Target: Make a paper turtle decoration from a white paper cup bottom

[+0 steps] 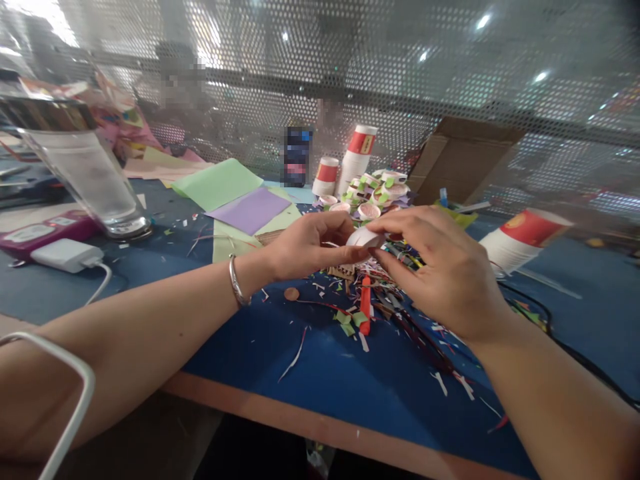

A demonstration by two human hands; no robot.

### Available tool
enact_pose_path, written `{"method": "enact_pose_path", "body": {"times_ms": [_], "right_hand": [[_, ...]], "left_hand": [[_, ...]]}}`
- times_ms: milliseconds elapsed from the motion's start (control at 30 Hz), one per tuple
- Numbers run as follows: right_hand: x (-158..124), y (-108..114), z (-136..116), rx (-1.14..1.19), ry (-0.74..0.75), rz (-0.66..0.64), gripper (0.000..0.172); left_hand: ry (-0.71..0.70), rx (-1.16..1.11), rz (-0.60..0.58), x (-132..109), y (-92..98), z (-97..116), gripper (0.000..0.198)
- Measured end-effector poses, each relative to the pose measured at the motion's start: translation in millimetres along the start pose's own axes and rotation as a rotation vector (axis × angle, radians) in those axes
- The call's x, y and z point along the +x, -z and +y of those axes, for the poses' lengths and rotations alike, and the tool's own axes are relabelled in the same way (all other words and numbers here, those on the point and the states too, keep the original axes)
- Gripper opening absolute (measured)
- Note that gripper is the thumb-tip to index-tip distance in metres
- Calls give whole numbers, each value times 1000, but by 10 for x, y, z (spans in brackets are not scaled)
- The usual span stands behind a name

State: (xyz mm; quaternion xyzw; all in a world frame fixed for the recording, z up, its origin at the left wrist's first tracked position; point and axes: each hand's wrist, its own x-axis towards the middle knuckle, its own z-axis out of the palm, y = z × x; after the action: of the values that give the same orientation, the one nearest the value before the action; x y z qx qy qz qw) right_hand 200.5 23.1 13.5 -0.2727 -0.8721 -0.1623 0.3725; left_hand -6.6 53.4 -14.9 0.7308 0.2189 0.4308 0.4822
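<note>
My left hand (pixel 307 245) and my right hand (pixel 443 267) meet over the blue table (pixel 325 367), both pinching a small white paper cup piece (pixel 364 237) between their fingertips. A silver bangle (pixel 236 281) circles my left wrist. Below the hands lies a litter of coloured paper scraps (pixel 370 300), with an orange-red strip (pixel 365 305) among them. Behind the hands sits a heap of cut cup bottoms (pixel 375 193) with green bits on them.
Stacked red-and-white paper cups (pixel 357 157) stand at the back; another stack (pixel 525 237) lies on its side at right. Green and purple paper sheets (pixel 240 200), a glass jar (pixel 85 173), a white charger (pixel 67 255), a cardboard box (pixel 465 167) and a perforated screen (pixel 400 67) surround the spot.
</note>
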Motion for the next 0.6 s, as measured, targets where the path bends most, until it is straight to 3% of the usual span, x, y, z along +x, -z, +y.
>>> {"method": "enact_pose_path", "body": {"times_ms": [167,267,400,600], "right_hand": [[-1,7,-29,-26,-12,29,22],[-7,4,-42,1,-129,84,22],[-27,-38,-31,206,-360,120,25],[-39,-102,-21,547,-578,37,30]], "left_hand": [[0,19,-13,11,-10,-15,32],[-63,88,39,19,-2,-41,29],[-173,193,108,12,-15,-62,28],[-302,372,155,-8,-40,-70,29]]}}
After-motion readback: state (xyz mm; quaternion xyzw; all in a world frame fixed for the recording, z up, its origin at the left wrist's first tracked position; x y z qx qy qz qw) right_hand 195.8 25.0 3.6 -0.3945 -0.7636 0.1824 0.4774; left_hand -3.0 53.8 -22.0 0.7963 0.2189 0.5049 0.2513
